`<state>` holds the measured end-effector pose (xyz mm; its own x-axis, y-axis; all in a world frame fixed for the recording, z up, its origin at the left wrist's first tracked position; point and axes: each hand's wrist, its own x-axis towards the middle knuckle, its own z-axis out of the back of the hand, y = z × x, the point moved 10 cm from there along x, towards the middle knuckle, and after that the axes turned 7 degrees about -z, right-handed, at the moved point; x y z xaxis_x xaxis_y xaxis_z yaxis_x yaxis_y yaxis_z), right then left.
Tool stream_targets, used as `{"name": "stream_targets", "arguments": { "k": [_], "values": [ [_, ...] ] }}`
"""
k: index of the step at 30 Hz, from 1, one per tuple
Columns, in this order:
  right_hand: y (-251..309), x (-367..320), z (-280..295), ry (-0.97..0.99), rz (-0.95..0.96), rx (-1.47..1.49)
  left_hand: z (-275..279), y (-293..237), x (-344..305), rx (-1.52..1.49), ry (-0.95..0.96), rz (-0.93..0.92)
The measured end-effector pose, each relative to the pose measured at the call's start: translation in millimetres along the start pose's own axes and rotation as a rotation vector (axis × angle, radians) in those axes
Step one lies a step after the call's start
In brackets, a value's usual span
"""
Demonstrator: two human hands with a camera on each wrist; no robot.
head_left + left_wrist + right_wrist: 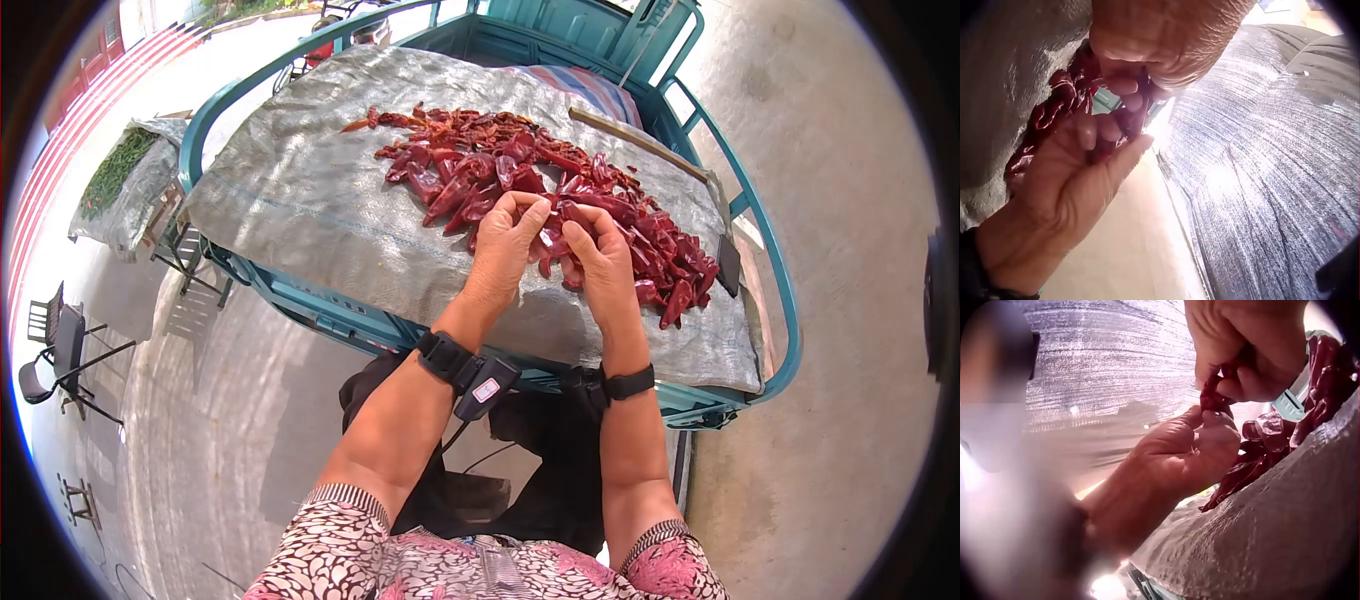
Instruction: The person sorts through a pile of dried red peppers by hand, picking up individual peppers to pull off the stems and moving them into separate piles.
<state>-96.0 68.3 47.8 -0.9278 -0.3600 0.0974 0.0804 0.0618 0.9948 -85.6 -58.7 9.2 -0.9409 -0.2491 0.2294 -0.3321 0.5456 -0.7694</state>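
Both hands meet over the front of a heap of dried red chili peppers (475, 180) spread on a grey woven sheet (310, 200). My left hand (508, 245) pinches one end of a dark red chili pepper (1212, 394) between thumb and fingers. The other end is pinched by my right hand (606, 262), thumb against the curled fingers. Little of this pepper shows between the fingertips in the head view. In the left wrist view the right hand (1069, 178) has its palm turned to the camera, with more peppers behind it.
The sheet covers the bed of a teal cargo cart, with a rail (775, 270) round it. A wooden strip (640, 140) lies behind the heap, and a dark flat object (728, 266) at its right end. Green stalks (118, 170) lie on a sheet at left, above a folding chair (70, 350).
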Motion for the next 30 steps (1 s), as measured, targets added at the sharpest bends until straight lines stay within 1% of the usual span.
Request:
{"name": "stream_targets", "arguments": {
  "k": [1,2,3,4,5,7,8,9,10,11,12,13,15,16,18,19,20,21,23,24,27,28,30],
  "values": [
    [-10.2,0.3,3.8,0.044,-0.021,0.184,1.5,3.6,0.7,-0.049,-0.025,-0.009],
    [-14.7,-0.4,8.7,0.09,-0.008,0.307,3.3,7.6,1.9,-0.099,-0.05,-0.017],
    [-14.0,-3.1,16.5,0.02,-0.008,0.311,3.3,7.5,3.3,-0.149,-0.076,-0.026],
    [-12.1,-7.0,25.2,-0.05,-0.01,0.313,9.4,5.6,6.1,-0.091,-0.117,-0.032],
    [-9.4,-12.1,33.7,-0.122,-0.013,0.315,11.5,-5.2,8.5,0.007,-0.146,-0.142],
    [-6.0,-17.7,34.7,-0.07,-0.033,0.275,6.1,-34.4,6.6,0.2,-0.196,-0.361],
    [-5.8,-19.3,34.5,-0.039,-0.025,0.263,-2.0,-38.9,8.8,0.244,-0.126,-0.356],
    [-5.2,-21.1,33.6,-0.008,-0.015,0.253,-7.9,-53.3,6.4,0.522,-0.108,-0.513],
    [-3.5,-22.5,31.4,0.009,-0.002,0.182,-18.8,-64.4,2.5,0.8,-0.085,-0.672],
    [-4.3,-22.8,32.7,-0.005,0.009,0.141,-34.4,-69.8,-3.8,1.077,-0.059,-0.831],
    [-4.8,-23.1,33.6,-0.018,0.021,0.1,-47.7,-83.0,-17.7,1.205,-0.113,-0.958],
    [-4.2,-23.6,33.5,-0.033,0.034,0.059,-54.2,-77.3,-16.8,1.172,-0.001,-0.901],
    [-6.3,-24.3,35.7,-0.068,0.001,0.086,-64.0,-64.0,-17.3,1.102,0.215,-0.785],
    [-6.3,-24.2,35.7,-0.067,-0.003,0.091,-69.3,-57.1,-21.7,1.084,0.263,-0.766],
    [-4.6,-25.2,33.5,-0.054,-0.02,0.082,-60.8,-34.8,-19.0,0.898,0.293,-0.546],
    [-6.0,-24.3,36.3,-0.079,-0.019,0.096,-55.4,-22.6,-16.6,0.805,0.303,-0.435],
    [-9.1,-22.7,39.3,-0.103,-0.019,0.111,-52.0,-21.5,-14.6,0.782,0.287,-0.448],
    [-11.5,-21.4,42.2,-0.128,-0.019,0.124,-45.9,-20.6,-12.3,0.767,0.247,-0.397],
    [-6.1,-21.6,50.3,-0.199,0.048,0.112,-33.1,-19.2,-8.3,0.73,0.167,-0.296],
    [-2.3,-22.1,54.7,-0.234,0.081,0.103,-32.1,-32.9,-9.2,0.796,0.108,-0.394],
    [29.3,-21.3,76.6,-0.442,0.241,-0.137,-11.4,-33.5,1.5,0.694,-0.067,-0.357],
    [43.1,-17.7,81.8,-0.501,0.299,-0.324,-16.6,-36.8,1.6,0.66,-0.019,-0.382],
    [73.5,-1.5,74.9,-0.522,0.404,-0.63,-19.9,-27.1,5.1,0.573,0.0,-0.296]
  ]
}}
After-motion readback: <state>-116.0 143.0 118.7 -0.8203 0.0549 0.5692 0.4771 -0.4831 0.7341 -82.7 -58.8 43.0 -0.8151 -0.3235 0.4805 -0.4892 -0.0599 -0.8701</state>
